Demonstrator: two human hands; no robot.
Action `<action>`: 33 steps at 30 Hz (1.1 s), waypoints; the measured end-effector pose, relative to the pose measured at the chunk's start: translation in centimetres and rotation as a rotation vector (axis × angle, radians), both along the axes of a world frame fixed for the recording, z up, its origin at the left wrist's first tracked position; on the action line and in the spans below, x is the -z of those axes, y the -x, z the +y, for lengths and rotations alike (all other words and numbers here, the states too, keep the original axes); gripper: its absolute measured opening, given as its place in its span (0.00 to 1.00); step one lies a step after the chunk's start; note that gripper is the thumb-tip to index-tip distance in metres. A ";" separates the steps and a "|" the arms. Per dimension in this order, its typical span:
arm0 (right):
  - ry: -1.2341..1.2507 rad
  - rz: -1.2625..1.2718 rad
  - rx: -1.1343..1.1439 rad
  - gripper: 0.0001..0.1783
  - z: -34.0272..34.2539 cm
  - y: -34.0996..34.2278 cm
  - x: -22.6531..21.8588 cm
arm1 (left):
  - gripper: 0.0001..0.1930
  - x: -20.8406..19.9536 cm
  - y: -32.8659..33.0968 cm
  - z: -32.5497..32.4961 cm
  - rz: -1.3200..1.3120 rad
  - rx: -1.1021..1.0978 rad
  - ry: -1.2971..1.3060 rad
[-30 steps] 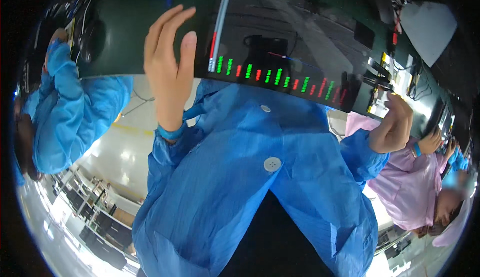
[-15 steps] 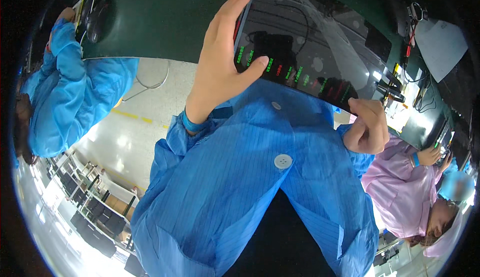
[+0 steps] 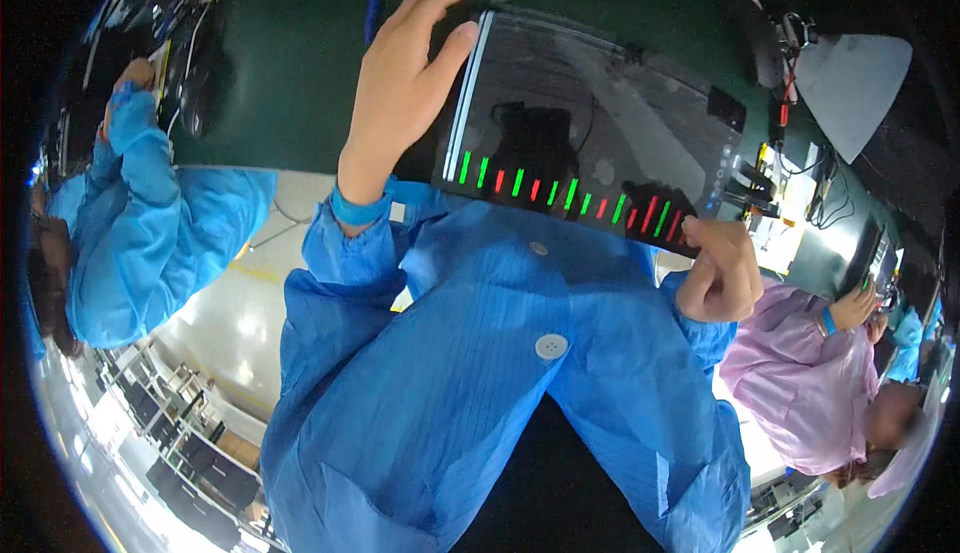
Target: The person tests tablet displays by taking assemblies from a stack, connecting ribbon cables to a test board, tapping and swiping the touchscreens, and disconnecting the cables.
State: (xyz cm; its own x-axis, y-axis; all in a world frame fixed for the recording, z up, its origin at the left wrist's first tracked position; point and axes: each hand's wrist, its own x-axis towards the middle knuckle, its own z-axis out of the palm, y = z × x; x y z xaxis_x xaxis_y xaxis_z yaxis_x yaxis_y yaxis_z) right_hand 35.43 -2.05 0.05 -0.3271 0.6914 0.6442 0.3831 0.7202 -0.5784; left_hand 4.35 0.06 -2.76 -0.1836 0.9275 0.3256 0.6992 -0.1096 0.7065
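A black tablet (image 3: 590, 113) hangs tilted over the front edge of the bench, with rows of green and red text along the near side of its dark, reflective screen. A white strip shows down its left side. My right hand (image 3: 722, 268) pinches the tablet's near right corner, fingers curled. Beside the left edge, my left hand (image 3: 400, 88) is open with fingers stretched out; its thumb tip lies close to that edge, and I cannot tell whether it touches. A blue band circles my left wrist.
The dark green bench top (image 3: 280, 63) runs behind the tablet. At right are cables and a red-and-black lead (image 3: 785, 113), a pale sheet (image 3: 855, 83) and a clamp-like fixture (image 3: 755, 193). A co-worker in blue (image 3: 165, 223) sits left, another in pink (image 3: 800, 373) right.
My left hand has moved left off the screen, its thumb no longer over it. The tablet has shifted slightly down and left, and its text now spans the whole near side with a white strip at left.
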 end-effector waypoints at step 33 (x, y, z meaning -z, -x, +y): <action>0.220 0.065 0.094 0.10 -0.7 -1.8 3.0 | 0.38 -0.5 -4.5 -1.0 -0.644 -0.054 0.164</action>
